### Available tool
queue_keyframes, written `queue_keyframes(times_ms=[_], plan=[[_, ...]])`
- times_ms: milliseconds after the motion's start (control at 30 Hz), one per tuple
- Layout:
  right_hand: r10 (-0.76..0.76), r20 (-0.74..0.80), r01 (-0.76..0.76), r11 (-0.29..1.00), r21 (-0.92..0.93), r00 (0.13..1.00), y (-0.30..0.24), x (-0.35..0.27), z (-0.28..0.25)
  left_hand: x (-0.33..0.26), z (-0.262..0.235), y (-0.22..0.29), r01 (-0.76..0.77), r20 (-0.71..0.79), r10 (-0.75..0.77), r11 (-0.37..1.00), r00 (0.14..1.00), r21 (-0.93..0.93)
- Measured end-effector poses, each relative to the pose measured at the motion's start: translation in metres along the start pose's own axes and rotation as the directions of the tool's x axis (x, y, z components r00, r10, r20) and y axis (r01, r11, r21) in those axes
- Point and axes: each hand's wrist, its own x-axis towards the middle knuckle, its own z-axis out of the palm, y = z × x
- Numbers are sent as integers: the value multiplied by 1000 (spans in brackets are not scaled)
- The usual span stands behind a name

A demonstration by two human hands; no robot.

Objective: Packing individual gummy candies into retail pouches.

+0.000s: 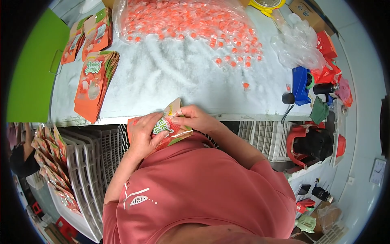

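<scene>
Left hand and right hand both have a pinching grip on the printed pouch beside the surface's near edge, likely an opening-or-sealing step, next move probably needing steady two-sided control.

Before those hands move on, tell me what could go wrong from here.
The pouch is held by the left hand and right hand at the near edge of the table, so a slip might drop it off the table.

The stack of pouches reaches close to that edge; a bump could tip some over.

The lone wrapped piece lies apart from the pile, so a sweeping arm might knock it away.
</scene>
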Motion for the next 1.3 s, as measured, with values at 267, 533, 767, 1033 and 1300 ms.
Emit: queue_keyframes(times_ms=[267,533,767,1033,1300], plan=[[-8,-16,8,1000,10,1000,1,4,-1,-1,1,-2,72,39,-70,996,997,-60],[-43,-18,41,993,-109,999,4,8,-3,-3,8,-6,51,-22,-53,994,998,-101],[-6,17,6,998,-56,1000,1,5,3,-4,10,-6,-8,-62,12,998,998,61],[37,10,-36,995,-96,999,-7,3,8,-5,12,-8,-44,-123,62,989,990,143],[46,-5,-44,928,-369,999,3,6,7,-5,15,-11,-34,-142,55,989,988,147]])
